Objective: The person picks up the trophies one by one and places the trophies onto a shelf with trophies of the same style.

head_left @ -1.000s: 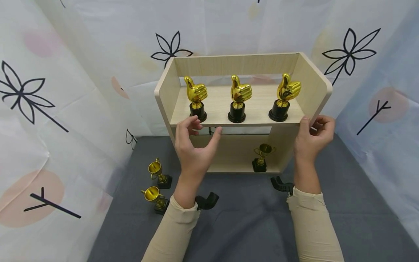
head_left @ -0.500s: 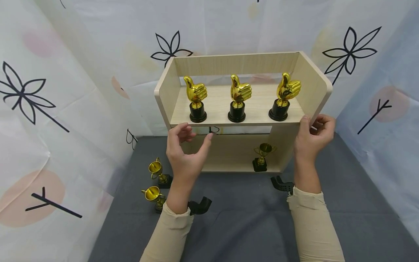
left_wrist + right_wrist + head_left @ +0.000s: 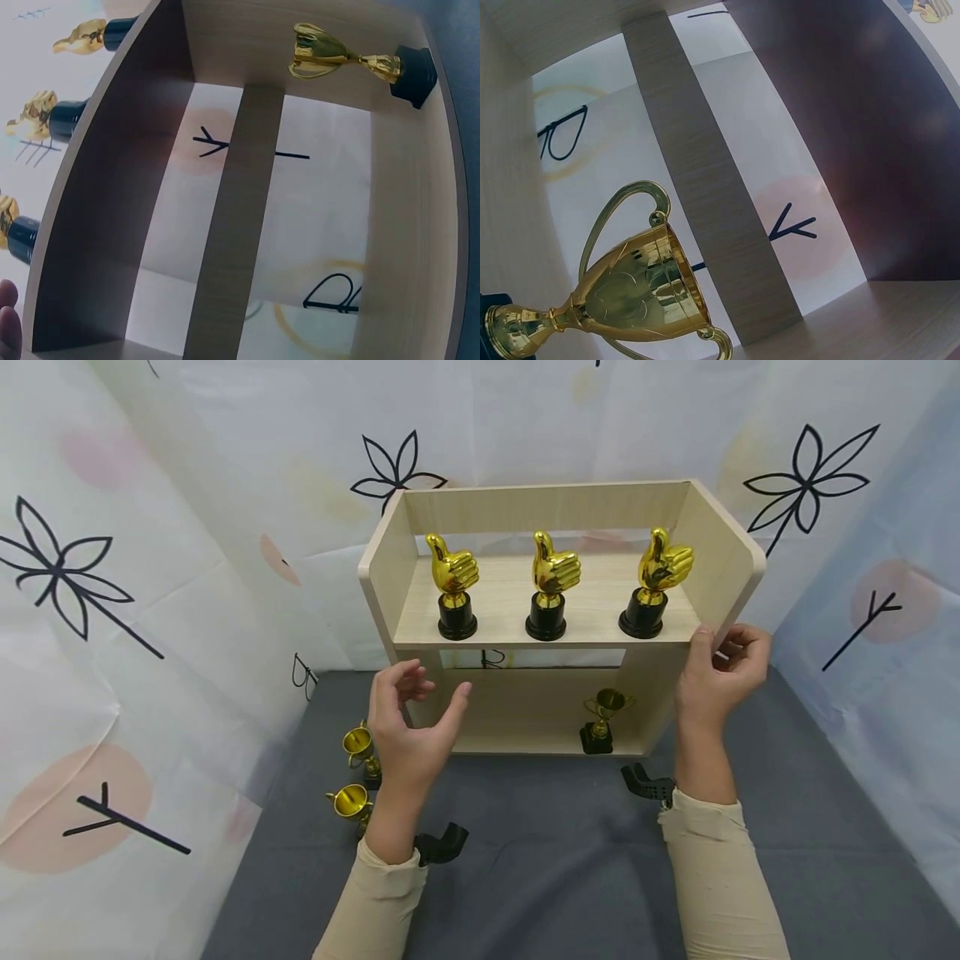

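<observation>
A two-tier pale wooden shelf [image 3: 517,656] stands on the grey cloth. Three gold thumbs-up trophies, the left one [image 3: 456,589], the middle one [image 3: 551,589] and the right one [image 3: 652,585], stand in a row on its upper tier. One gold cup trophy [image 3: 600,718] stands at the right of the lower tier; both wrist views show it too. My left hand [image 3: 408,727] is in front of the shelf's lower left, fingers relaxed and holding nothing. My right hand [image 3: 716,685] grips the front edge of the right side panel between thumb and fingers.
Two more gold cup trophies, the rear one [image 3: 360,747] and the front one [image 3: 352,803], stand on the grey cloth [image 3: 540,877] left of the shelf, partly hidden by my left hand and forearm. Patterned white fabric [image 3: 225,460] hangs behind and at both sides.
My left hand has moved left and down, away from the base of the left thumbs-up trophy, toward the two cup trophies. My right hand stays on the side panel.
</observation>
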`<control>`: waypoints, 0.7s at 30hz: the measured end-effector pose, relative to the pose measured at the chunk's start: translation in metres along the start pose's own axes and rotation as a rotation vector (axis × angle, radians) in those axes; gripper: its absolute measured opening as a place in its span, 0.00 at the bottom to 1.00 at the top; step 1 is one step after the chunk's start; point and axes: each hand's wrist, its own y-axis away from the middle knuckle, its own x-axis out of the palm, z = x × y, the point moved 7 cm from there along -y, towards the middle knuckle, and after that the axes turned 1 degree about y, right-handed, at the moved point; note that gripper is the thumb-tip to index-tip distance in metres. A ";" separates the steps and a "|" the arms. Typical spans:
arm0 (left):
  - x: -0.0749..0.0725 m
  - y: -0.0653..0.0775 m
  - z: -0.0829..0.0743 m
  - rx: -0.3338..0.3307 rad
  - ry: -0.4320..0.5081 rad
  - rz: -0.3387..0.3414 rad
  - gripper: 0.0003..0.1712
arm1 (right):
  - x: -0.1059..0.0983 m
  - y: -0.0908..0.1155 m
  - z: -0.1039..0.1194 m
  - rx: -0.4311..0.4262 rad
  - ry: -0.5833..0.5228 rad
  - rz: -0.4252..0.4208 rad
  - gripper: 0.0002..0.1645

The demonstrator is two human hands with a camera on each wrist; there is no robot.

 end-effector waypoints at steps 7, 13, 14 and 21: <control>-0.009 0.005 0.005 0.010 -0.011 -0.010 0.32 | -0.006 -0.004 -0.019 0.023 0.018 -0.012 0.06; -0.017 0.010 0.007 0.002 -0.026 0.001 0.31 | -0.001 0.002 0.004 0.016 0.008 -0.005 0.03; -0.018 0.010 0.008 0.006 -0.033 0.003 0.30 | 0.000 0.004 0.010 0.017 0.007 -0.002 0.03; -0.023 0.012 0.009 0.032 -0.061 0.041 0.28 | -0.001 0.002 0.002 0.029 0.007 -0.004 0.05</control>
